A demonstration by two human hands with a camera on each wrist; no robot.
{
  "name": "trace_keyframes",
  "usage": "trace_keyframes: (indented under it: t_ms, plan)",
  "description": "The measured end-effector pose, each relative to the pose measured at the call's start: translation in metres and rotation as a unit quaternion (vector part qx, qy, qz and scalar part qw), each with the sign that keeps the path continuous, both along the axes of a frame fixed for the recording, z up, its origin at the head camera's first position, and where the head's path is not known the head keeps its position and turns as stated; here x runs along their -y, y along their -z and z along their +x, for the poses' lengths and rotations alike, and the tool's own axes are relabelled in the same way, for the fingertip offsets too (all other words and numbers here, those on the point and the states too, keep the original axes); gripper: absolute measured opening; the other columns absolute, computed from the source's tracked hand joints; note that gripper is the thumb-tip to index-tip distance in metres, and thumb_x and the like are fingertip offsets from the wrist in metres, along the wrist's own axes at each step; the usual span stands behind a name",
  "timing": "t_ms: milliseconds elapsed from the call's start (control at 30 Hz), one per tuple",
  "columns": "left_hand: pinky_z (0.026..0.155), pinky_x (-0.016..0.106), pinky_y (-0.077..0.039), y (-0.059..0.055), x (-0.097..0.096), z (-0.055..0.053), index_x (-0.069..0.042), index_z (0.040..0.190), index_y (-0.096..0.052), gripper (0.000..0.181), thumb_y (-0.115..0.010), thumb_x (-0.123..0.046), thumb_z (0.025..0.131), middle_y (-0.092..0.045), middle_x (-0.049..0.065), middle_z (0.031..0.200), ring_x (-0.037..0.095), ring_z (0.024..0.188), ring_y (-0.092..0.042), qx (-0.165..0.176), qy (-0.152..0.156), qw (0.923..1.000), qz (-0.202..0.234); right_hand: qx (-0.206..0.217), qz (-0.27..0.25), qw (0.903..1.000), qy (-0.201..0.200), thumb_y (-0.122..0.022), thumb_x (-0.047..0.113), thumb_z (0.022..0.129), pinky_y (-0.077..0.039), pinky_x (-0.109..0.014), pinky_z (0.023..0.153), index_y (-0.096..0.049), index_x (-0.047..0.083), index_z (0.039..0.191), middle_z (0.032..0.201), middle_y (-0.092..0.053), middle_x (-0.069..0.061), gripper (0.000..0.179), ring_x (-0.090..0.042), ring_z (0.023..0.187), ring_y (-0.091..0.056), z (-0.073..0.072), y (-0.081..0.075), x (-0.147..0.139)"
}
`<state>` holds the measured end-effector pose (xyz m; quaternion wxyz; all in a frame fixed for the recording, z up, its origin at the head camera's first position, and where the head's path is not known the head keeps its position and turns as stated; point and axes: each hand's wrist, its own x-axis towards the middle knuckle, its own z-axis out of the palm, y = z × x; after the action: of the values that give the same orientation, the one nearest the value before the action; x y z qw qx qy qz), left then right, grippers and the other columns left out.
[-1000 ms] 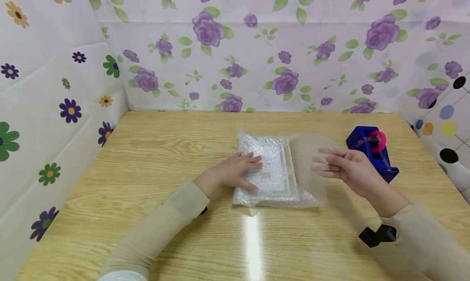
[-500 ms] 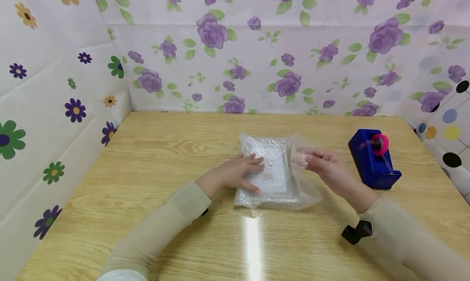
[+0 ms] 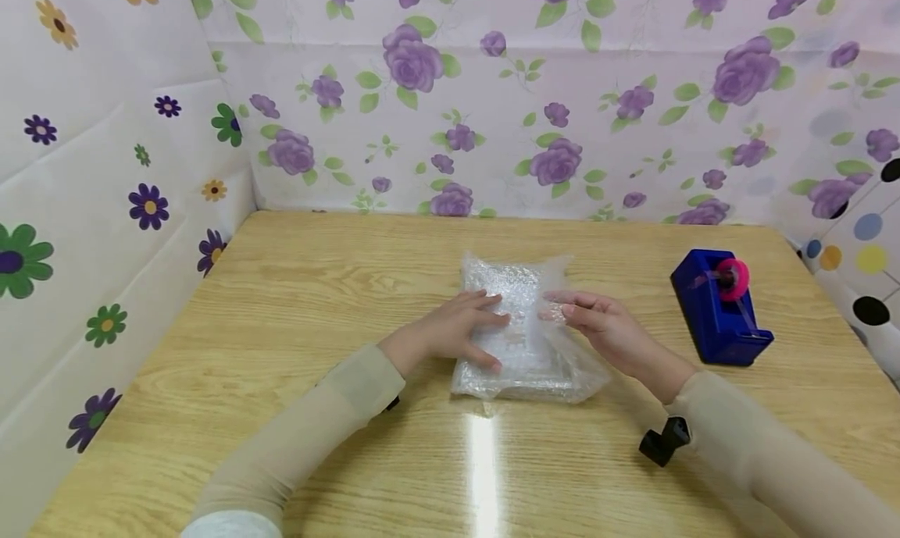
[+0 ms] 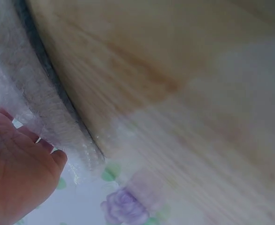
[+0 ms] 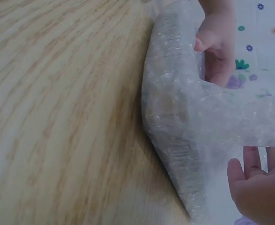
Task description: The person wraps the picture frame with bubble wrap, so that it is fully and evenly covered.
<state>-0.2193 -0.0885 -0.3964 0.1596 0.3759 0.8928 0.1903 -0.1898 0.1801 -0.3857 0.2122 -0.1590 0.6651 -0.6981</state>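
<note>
A flat picture frame [image 3: 516, 358] lies on the table inside clear bubble wrap [image 3: 502, 276], its details blurred by the plastic. My left hand [image 3: 457, 323] rests on top of the package at its left side, fingers spread. From the right, my right hand [image 3: 612, 331] pinches the loose end of the wrap between thumb and fingers and holds it over the frame's right part. In the right wrist view the raised flap [image 5: 249, 119] stretches across to my right hand [image 5: 261, 187]. The left wrist view shows only part of my left hand [image 4: 22, 164] beside the wrapped edge.
A blue tape dispenser [image 3: 720, 311] with a pink-cored roll [image 3: 733, 279] stands on the wooden table [image 3: 337, 272], right of the package. Flowered sheets [image 3: 492, 116] hang behind the table and along its left side. A dotted sheet [image 3: 868, 233] is at the right.
My right hand has moved left, carrying the loose end of the bubble wrap over the frame's right side. The left hand stays resting on the package.
</note>
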Motion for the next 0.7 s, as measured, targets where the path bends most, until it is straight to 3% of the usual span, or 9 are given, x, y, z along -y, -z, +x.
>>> trace_keyframes:
  t_ms: [67,100,167,267,333,500,600,700]
  plan:
    - [0.121,0.042,-0.004,0.0,-0.001,-0.001,-0.017,0.141,-0.047,0.078,-0.075,-0.048,0.076,-0.022,0.008,0.157,0.031,0.147,-0.011,0.007,-0.001,1.0,0.001,0.002,0.0,1.0,-0.004,-0.046,0.015,0.1,-0.012,-0.053,0.115,-0.061,0.016,0.123,0.105,-0.071,0.011,0.027,0.001,0.114,-0.054,-0.001,0.002,0.002]
    - [0.121,0.042,-0.003,0.0,-0.001,-0.001,-0.016,0.141,-0.047,0.078,-0.075,-0.048,0.076,-0.022,0.008,0.157,0.031,0.147,-0.011,0.01,-0.002,0.9999,0.003,0.005,0.0,1.0,-0.006,-0.046,0.015,0.1,-0.013,-0.052,0.116,-0.06,0.014,0.124,0.105,-0.071,0.01,0.028,0.0,0.114,-0.055,-0.002,0.004,0.003]
    - [0.121,0.042,-0.002,0.0,-0.002,-0.001,-0.015,0.142,-0.045,0.08,-0.076,-0.046,0.075,-0.022,0.009,0.157,0.031,0.147,-0.01,0.019,-0.007,0.9997,0.01,0.01,0.001,0.9999,-0.01,-0.046,0.014,0.1,-0.022,-0.041,0.115,-0.059,0.011,0.126,0.106,-0.071,0.009,0.029,-0.001,0.114,-0.055,-0.002,0.005,0.005]
    - [0.121,0.041,-0.003,0.001,-0.004,0.0,-0.007,0.145,-0.037,0.09,-0.08,-0.041,0.073,-0.025,0.012,0.156,0.031,0.146,-0.013,0.035,-0.022,0.9986,0.032,0.022,0.004,0.9996,-0.017,-0.046,0.013,0.1,-0.036,-0.022,0.104,-0.058,0.01,0.126,0.108,-0.071,0.008,0.029,-0.002,0.113,-0.056,-0.003,0.007,0.006]
    - [0.121,0.04,-0.006,0.001,-0.005,0.0,-0.002,0.146,-0.031,0.099,-0.083,-0.038,0.071,-0.026,0.015,0.155,0.032,0.145,-0.016,0.048,-0.036,0.9968,0.052,0.027,0.012,0.9993,-0.021,-0.046,0.013,0.1,-0.041,-0.017,0.097,-0.055,0.006,0.13,0.11,-0.07,0.006,0.032,-0.003,0.112,-0.057,-0.004,0.008,0.007]
    - [0.12,0.041,-0.015,0.001,-0.006,0.001,0.001,0.148,-0.021,0.109,-0.086,-0.034,0.068,-0.028,0.016,0.154,0.032,0.144,-0.018,0.082,-0.067,0.9909,0.083,0.022,0.084,0.9957,-0.033,-0.044,0.013,0.1,-0.041,-0.026,0.102,-0.042,-0.005,0.138,0.127,-0.062,-0.009,0.043,-0.013,0.12,-0.052,-0.008,0.011,0.008]
    - [0.12,0.043,-0.012,0.0,-0.006,0.002,-0.001,0.149,-0.018,0.11,-0.085,-0.034,0.069,-0.026,0.014,0.155,0.033,0.145,-0.013,0.093,-0.074,0.9893,0.085,0.007,0.131,0.9906,-0.041,-0.042,0.012,0.1,-0.038,-0.035,0.106,-0.043,-0.004,0.138,0.133,-0.056,-0.018,0.042,-0.021,0.124,-0.049,-0.011,0.012,0.01]
    - [0.12,0.045,-0.011,0.0,-0.006,0.002,-0.002,0.149,-0.017,0.11,-0.085,-0.033,0.069,-0.025,0.013,0.156,0.034,0.146,-0.009,0.098,-0.076,0.9885,0.087,-0.019,0.164,0.9853,-0.043,-0.043,0.011,0.1,-0.038,-0.036,0.103,-0.048,-0.004,0.135,0.132,-0.055,-0.022,0.039,-0.021,0.12,-0.048,-0.012,0.011,0.013]
